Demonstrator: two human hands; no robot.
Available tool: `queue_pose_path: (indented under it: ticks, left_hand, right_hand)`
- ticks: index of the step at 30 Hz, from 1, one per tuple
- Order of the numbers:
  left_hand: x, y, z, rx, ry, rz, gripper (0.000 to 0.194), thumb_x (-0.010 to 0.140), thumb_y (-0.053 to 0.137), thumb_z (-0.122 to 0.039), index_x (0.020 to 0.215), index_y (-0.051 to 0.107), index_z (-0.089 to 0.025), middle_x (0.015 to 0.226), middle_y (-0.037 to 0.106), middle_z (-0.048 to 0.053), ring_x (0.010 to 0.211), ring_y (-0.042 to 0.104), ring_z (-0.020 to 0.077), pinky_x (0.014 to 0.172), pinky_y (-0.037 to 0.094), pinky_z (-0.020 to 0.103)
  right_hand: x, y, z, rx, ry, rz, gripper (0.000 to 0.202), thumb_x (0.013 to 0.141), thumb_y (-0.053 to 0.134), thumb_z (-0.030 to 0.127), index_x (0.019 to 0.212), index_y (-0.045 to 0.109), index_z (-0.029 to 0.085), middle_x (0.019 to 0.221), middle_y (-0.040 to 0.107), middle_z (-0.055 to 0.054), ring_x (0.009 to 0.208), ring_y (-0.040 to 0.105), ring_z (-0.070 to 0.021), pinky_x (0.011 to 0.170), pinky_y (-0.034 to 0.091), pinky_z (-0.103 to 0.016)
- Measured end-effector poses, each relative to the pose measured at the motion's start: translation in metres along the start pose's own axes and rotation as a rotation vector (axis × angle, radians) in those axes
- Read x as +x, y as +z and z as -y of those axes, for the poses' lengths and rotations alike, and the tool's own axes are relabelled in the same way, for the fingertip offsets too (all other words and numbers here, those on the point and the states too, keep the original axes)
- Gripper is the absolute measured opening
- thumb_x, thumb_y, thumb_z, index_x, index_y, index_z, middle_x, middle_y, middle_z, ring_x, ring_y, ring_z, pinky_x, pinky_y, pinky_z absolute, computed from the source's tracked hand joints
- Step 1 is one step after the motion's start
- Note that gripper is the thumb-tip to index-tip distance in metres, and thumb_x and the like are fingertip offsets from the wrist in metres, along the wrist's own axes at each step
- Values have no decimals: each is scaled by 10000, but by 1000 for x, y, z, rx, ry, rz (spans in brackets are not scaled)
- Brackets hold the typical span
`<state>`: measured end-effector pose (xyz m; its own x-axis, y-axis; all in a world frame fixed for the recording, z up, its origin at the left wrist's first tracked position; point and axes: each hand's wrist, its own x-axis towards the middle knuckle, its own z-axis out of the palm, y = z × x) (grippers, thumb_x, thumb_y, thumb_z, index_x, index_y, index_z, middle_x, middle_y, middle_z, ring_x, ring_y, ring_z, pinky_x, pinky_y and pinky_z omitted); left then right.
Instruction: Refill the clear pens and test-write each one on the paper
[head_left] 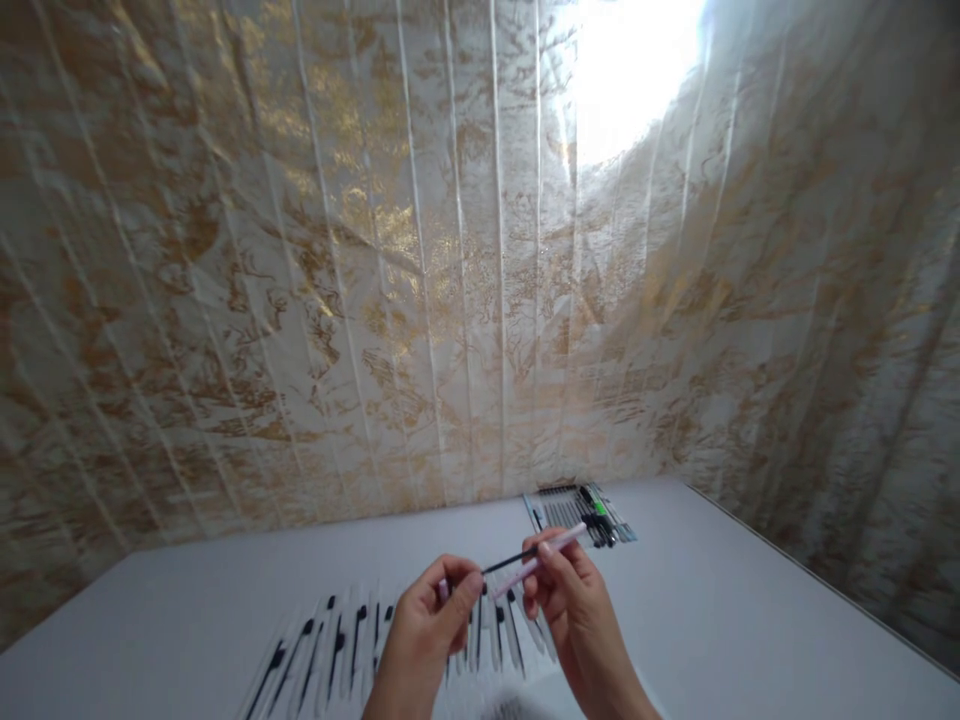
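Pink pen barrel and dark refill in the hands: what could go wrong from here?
1. The thin dark refill spans the gap from the left hand to the right hand; uneven force might bend it.
2. The pink pen barrel sits in a fingertip grip in the right hand, so it might slip.
3. A low forearm might disturb the row of pens, partly hidden behind the hands.

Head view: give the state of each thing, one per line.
Left hand, pinching
Right hand, pinching
Slim pink tube, held tilted
Thin black rod, held tilted
Translucent and black slim pens, lying side by side
Dark pens with green patch, lying bunched
Shiny gold-patterned curtain, hanging creased
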<state>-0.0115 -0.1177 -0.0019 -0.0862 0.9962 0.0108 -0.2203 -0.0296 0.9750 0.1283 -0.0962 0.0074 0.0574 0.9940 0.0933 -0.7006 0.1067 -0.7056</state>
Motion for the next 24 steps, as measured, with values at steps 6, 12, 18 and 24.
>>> queue_pose_path:
  ticks: [6,12,18,24]
  left_hand:
    - [-5,-15,-28,3,57,-122,430,641,746,-547,809,616,-174,508,370,-96,484,301,56,479,245,172]
    - [-6,-50,-55,149,50,-138,452,619,760,-545,831,623,-171,545,358,-97,507,294,59,490,251,172]
    - [-6,-59,-63,210,53,-182,530,583,748,-607,854,610,-172,520,375,-100,517,310,73,519,288,190]
    - [-8,-57,-66,196,29,-182,536,562,757,-611,841,613,-176,505,385,-99,514,312,76,519,292,191]
  right_hand:
    - [-6,3,2,-67,-22,-5,376,602,856,431,790,716,137,636,622,1,520,535,-87,408,456,-170]
    - [8,-10,31,-3,-104,-137,379,587,861,447,784,728,151,529,507,61,444,402,-40,359,355,-124]
    - [9,-13,37,-20,-111,-127,351,606,855,432,767,713,155,544,549,44,456,430,-54,368,374,-137]
    - [8,-9,35,13,-81,-123,379,566,874,438,748,720,143,537,559,38,450,436,-52,355,371,-130]
